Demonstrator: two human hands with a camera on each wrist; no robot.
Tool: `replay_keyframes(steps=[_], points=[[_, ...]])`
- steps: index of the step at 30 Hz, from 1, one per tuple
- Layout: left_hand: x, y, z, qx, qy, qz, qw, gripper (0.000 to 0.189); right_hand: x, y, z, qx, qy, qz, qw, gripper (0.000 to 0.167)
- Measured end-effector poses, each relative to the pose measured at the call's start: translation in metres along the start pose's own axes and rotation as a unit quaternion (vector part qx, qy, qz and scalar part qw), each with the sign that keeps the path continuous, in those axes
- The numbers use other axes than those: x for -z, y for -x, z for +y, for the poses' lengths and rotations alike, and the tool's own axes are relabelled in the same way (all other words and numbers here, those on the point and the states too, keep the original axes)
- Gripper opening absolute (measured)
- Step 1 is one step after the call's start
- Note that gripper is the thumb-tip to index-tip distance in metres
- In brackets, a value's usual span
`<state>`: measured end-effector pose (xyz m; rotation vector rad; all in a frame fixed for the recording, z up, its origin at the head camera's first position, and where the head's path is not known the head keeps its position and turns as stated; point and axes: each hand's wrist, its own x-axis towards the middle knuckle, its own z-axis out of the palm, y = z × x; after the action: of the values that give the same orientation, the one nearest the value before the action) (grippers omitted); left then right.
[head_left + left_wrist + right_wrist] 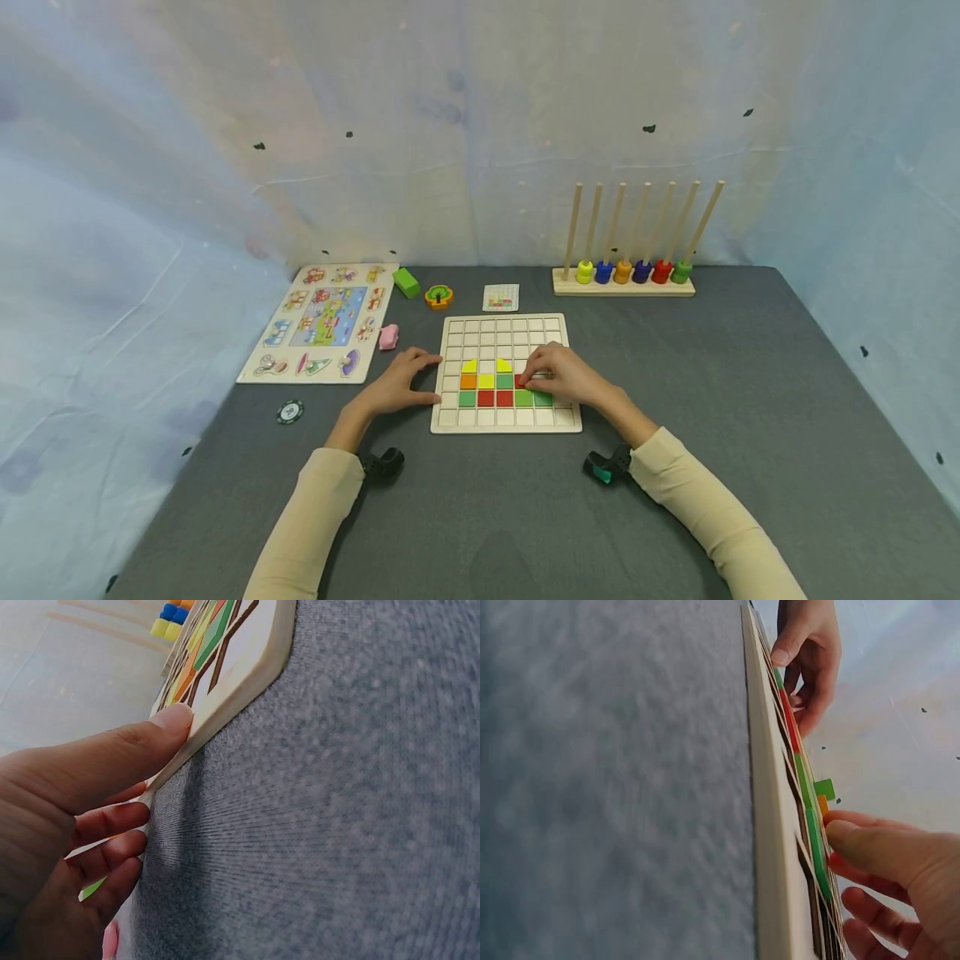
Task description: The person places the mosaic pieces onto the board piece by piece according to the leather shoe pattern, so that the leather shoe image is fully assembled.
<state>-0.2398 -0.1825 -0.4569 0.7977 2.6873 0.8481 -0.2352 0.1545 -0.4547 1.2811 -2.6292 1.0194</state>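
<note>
A wooden grid board (506, 421) lies on the table with coloured tiles in its lower middle cells. These include an orange tile (468, 382), a yellow tile (486, 382) and several green and red ones; two yellow pieces with a curved side sit above. My left hand (397, 385) rests at the board's left edge, thumb and fingers spread apart, the thumb tip (174, 718) against the rim. With thumb and index finger, my right hand (566, 375) pinches a red tile (518, 381) at the right end of the middle row, partly hidden by the fingertips.
A small pattern card (501, 297) lies behind the board. To the left are a picture puzzle board (360, 283), a green block (407, 282), a tree piece (438, 297), a pink piece (388, 337) and a poker chip (290, 412). A peg rack (624, 288) with coloured rings stands back right.
</note>
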Motion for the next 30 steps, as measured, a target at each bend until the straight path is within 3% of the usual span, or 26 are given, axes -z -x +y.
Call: replay_keyframes(steps=[8,14,20,25,30], points=[[0.0,0.0,0.001,0.01,-0.003,0.0,0.9999,0.069,0.019,0.012,0.003,-0.049,-0.032,0.012,0.9982,0.017],[0.001,0.0,0.002,0.013,-0.002,-0.001,0.9999,0.07,0.038,0.03,0.008,-0.085,-0.014,0.019,0.9961,0.018],[0.001,0.001,0.002,0.011,-0.001,-0.002,0.9999,0.07,0.054,0.047,0.012,-0.132,0.007,-0.033,0.9907,0.027],[0.001,0.001,0.002,0.006,-0.002,-0.001,1.0,0.071,0.064,0.056,0.017,-0.138,-0.006,-0.097,0.9857,0.032],[0.001,0.001,0.002,0.004,-0.004,0.0,1.0,0.07,0.065,0.06,0.02,-0.138,-0.001,-0.107,0.9845,0.028]])
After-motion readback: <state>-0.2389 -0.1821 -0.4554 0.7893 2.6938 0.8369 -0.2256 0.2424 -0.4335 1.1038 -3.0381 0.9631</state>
